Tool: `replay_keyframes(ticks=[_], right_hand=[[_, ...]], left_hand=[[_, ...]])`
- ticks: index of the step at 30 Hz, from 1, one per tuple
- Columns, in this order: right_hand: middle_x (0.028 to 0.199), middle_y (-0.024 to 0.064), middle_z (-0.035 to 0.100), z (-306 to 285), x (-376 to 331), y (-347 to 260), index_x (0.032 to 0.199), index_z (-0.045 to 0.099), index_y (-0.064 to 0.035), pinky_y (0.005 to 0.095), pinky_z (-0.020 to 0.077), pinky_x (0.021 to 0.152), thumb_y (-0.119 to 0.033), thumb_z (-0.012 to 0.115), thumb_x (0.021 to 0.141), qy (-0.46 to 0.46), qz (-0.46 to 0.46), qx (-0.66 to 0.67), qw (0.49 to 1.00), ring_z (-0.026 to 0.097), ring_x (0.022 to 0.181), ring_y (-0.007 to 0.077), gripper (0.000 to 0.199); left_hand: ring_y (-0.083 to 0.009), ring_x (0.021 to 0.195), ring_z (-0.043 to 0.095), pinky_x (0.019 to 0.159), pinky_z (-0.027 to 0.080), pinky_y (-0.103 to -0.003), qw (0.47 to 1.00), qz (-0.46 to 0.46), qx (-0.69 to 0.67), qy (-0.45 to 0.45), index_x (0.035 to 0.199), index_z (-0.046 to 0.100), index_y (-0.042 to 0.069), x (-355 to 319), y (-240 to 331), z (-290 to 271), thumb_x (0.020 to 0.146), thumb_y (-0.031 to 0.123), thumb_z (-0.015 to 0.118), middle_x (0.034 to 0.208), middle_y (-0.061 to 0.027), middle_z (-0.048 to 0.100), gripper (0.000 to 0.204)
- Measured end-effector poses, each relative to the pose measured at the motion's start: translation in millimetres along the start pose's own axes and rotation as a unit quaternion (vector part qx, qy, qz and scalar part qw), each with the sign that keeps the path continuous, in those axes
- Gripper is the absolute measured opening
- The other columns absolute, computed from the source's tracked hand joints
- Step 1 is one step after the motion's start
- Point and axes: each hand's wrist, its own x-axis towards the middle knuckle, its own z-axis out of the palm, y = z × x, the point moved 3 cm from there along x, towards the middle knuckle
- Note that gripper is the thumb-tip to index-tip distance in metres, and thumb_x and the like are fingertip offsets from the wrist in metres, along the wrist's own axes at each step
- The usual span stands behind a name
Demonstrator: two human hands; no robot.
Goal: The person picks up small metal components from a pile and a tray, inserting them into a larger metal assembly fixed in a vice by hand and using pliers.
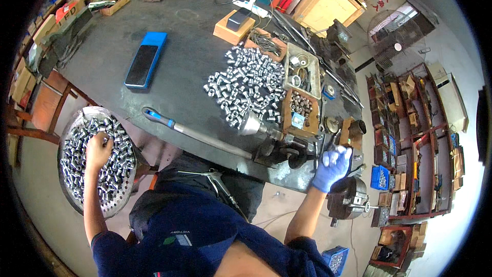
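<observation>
My bare left hand (99,151) is down at the pile of short shiny metal sleeves (110,174) in a round perforated metal tray (69,195). Its fingers are curled together; what they pinch is too small to make out. On my right hand (332,168) is a pale blue glove. Its fingers are closed beside a dark metal clamping fixture (282,151) at the bench edge, and whatever is inside the grip is hidden. A long bar tool with a blue and black handle (159,118) lies along the near edge, reaching toward the fixture.
A heap of metal sleeves (246,82) covers the middle of the dark bench (189,46). Around it are a box of brown parts (301,110), a parts tray (302,51) and a blue-edged phone-like device (146,61). A dark vise (351,197) stands right; shelves (410,149) line the wall.
</observation>
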Motion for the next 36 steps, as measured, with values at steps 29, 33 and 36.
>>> replay_keyframes(ticks=[29,33,36], right_hand=[[0.066,-0.0013,0.058,-75.4,-40.6,75.5,0.083,0.056,-0.0092,0.0174,0.0398,0.04,-0.029,0.056,0.085,0.156,0.168,0.015,0.973,0.049,0.047,0.0061,0.02],[0.066,-0.0009,0.06,-68.9,-39.5,72.6,0.081,0.057,-0.0096,0.0181,0.0446,0.045,-0.028,0.054,0.086,0.159,0.159,-0.005,0.974,0.053,0.049,0.0078,0.019],[0.065,-0.0008,0.058,-78.0,-39.0,75.5,0.082,0.057,-0.0087,0.0179,0.0422,0.043,-0.028,0.052,0.087,0.127,0.163,0.014,0.978,0.051,0.049,0.0073,0.021]], left_hand=[[-0.0306,0.067,0.06,0.059,0.047,-0.04,0.955,0.28,-0.063,-0.071,0.073,0.057,0.004,97.6,230.3,128.4,0.07,0.015,0.061,0.072,-0.0125,0.061,0.012],[-0.0105,0.059,0.055,0.053,0.045,-0.025,0.785,0.135,-0.504,-0.334,0.085,0.053,0.0,71.3,261.3,118.3,0.075,0.003,0.058,0.066,-0.0041,0.056,0.01],[-0.011,0.061,0.056,0.059,0.047,-0.024,0.68,0.176,-0.609,-0.37,0.099,0.054,-0.001,49.6,291.6,91.5,0.077,0.0,0.055,0.073,-0.005,0.057,0.022]])
